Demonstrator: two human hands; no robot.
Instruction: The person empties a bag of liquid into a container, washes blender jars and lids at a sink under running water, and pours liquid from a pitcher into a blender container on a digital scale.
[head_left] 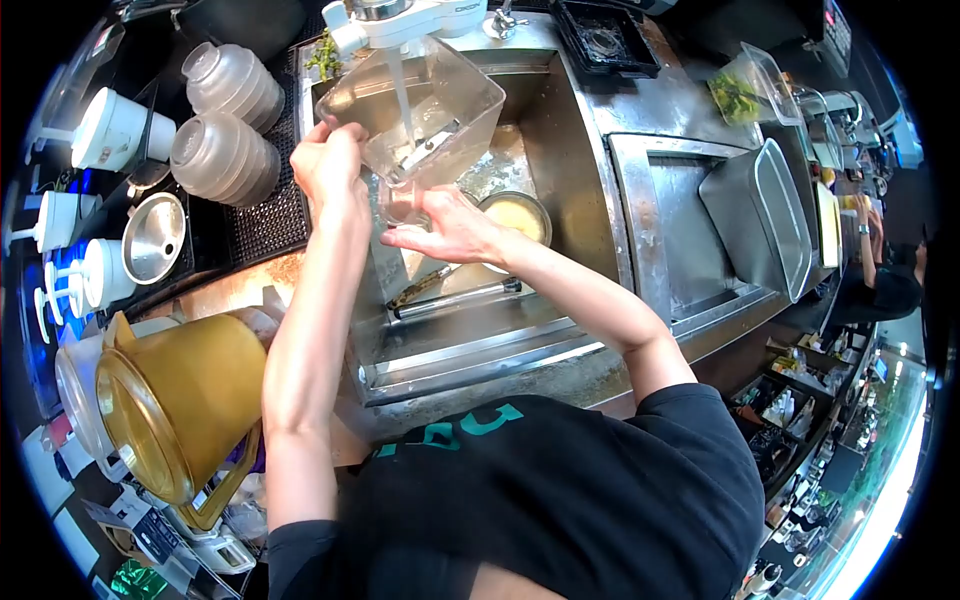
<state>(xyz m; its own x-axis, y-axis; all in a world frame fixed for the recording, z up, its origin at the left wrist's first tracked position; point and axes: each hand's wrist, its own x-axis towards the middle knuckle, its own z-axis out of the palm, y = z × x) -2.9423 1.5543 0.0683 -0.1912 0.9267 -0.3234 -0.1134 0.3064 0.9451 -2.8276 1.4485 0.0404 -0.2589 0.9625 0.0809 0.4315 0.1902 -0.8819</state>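
Water runs from the white-fitted faucet [390,25] into a clear square plastic container [465,95], tilted over the sink [585,170]. My left hand [335,165] is closed on its left side. Below it, my right hand [450,225] curls around a small clear plastic piece [401,205]; whether this is part of the container I cannot tell. A dark-and-white strip [428,147] shows in or through the container. Under my right hand, a round bowl [518,215] with pale yellowish contents stands in the sink, near a long metal-handled tool [455,298].
Stacked clear containers [225,160] stand on a black mat at left, by white pump tops [105,130]. A large amber pitcher [185,400] is at lower left. Right of the sink, a grey bin [755,220] leans in a second basin. A person [885,285] is at far right.
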